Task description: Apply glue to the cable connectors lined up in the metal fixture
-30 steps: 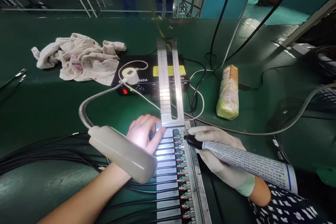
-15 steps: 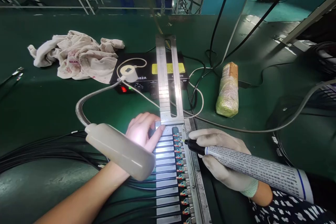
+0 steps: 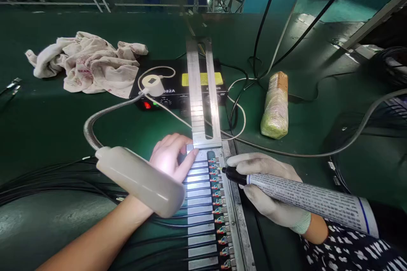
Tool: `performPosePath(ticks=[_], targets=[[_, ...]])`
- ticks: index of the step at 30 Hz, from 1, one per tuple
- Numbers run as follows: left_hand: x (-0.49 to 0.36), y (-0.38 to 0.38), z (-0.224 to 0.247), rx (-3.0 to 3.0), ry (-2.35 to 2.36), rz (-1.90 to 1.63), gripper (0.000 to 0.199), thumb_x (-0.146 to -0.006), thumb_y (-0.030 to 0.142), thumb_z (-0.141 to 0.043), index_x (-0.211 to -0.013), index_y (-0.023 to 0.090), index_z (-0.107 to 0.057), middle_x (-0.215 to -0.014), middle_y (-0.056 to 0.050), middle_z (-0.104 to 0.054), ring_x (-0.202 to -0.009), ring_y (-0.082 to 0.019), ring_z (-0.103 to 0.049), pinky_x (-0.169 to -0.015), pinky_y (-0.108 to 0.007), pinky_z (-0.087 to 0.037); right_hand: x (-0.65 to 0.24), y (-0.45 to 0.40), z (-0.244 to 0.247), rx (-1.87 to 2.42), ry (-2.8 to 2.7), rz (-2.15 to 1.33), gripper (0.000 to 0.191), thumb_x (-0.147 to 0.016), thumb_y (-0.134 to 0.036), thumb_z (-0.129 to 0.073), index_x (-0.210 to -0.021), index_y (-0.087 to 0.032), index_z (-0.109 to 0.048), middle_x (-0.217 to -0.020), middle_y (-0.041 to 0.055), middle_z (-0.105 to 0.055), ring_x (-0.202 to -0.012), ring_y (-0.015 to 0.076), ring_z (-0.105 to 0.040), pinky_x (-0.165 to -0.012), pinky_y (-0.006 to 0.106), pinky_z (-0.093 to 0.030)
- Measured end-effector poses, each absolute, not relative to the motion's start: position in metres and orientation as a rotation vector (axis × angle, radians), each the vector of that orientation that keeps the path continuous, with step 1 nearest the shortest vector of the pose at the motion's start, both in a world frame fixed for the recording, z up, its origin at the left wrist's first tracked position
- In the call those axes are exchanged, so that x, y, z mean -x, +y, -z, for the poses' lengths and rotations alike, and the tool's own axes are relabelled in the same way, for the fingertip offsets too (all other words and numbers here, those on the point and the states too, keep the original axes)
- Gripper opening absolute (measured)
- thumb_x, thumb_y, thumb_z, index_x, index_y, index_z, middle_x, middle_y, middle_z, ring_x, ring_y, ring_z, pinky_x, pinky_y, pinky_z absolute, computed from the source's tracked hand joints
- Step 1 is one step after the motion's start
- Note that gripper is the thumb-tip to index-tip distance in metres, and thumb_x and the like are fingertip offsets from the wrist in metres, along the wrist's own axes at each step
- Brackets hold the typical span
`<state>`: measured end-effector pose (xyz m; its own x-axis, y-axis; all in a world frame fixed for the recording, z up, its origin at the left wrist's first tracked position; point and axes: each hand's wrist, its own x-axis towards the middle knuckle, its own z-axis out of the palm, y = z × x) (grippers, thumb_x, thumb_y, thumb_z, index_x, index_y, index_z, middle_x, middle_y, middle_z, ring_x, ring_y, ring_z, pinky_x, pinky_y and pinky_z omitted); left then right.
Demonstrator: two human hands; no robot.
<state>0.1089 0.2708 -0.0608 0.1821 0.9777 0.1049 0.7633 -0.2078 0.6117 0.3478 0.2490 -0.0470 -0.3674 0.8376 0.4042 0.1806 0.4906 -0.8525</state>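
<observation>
Metal fixture rail [image 3: 203, 203] carries a row of cable connectors [image 3: 218, 194]. Gloved right hand [image 3: 270, 190] grips a paper-wrapped dispensing tube [image 3: 305, 201]; bare left hand [image 3: 170, 159] rests flat, grasping nothing.

Printed dispensing tube [image 3: 305, 199], black tip at clamped connector row [image 3: 218, 201]

Crumpled rag [image 3: 87, 65] sits far left on your green bench [image 3: 47, 123]; black control box [image 3: 178, 87] mid-bench, red light on; wrapped roll [image 3: 275, 108] to its right.
</observation>
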Motion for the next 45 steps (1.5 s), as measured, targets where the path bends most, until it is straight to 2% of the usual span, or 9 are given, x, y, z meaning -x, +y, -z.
performPosePath(ticks=[14, 23, 31, 36, 45], targets=[[-0.109, 0.272, 0.062, -2.048, 1.636, -0.686, 0.021, -0.092, 0.035, -0.049, -0.085, 0.018, -0.058, -0.078, -0.002, -0.051, -0.078, -0.02, -0.048, -0.073, -0.035, -0.037, -0.349, 0.249, 0.047, 0.853, -1.843, -0.892, 0.029, -0.074, -0.004, -0.063, -0.098, -0.019, -0.065, -0.108, 0.0029, -0.069, -0.094, 0.014, -0.067, -0.086, 0.023, -0.054], [-0.11, 0.272, 0.063, -2.043, 1.643, -0.687, 0.021, -0.091, 0.035, -0.048, -0.085, 0.018, -0.058, -0.077, -0.003, -0.051, -0.078, -0.021, -0.048, -0.073, -0.035, -0.037, -0.347, 0.251, 0.048, 0.889, -1.841, -0.893, 0.028, -0.075, -0.007, -0.064, -0.099, -0.02, -0.066, -0.11, 0.0032, -0.069, -0.097, 0.0161, -0.067, -0.087, 0.026, -0.055], [-0.11, 0.271, 0.06, -2.0, 1.661, -0.685, 0.023, -0.089, 0.037, -0.048, -0.084, 0.018, -0.059, -0.075, -0.003, -0.051, -0.075, -0.021, -0.048, -0.071, -0.036, -0.036, -0.356, 0.235, 0.039, 0.832, -1.795, -0.857, 0.034, -0.075, -0.006, -0.059, -0.107, -0.019, -0.065, -0.115, 0.0068, -0.067, -0.103, 0.0218, -0.066, -0.088, 0.034, -0.057], [-0.11, 0.271, 0.06, -1.998, 1.664, -0.688, 0.024, -0.089, 0.039, -0.048, -0.084, 0.018, -0.059, -0.075, -0.003, -0.051, -0.076, -0.021, -0.048, -0.07, -0.036, -0.036, -0.354, 0.233, 0.045, 0.865, -1.824, -0.918, 0.033, -0.074, -0.006, -0.061, -0.104, -0.02, -0.065, -0.112, 0.0058, -0.068, -0.096, 0.02, -0.067, -0.084, 0.032, -0.057], [-0.109, 0.271, 0.06, -2.021, 1.649, -0.687, 0.023, -0.09, 0.038, -0.048, -0.083, 0.019, -0.057, -0.076, -0.002, -0.051, -0.076, -0.02, -0.048, -0.072, -0.036, -0.037, -0.352, 0.237, 0.048, 0.88, -1.812, -0.955, 0.033, -0.076, -0.007, -0.062, -0.105, -0.021, -0.065, -0.113, 0.005, -0.068, -0.099, 0.0205, -0.066, -0.088, 0.034, -0.056]])
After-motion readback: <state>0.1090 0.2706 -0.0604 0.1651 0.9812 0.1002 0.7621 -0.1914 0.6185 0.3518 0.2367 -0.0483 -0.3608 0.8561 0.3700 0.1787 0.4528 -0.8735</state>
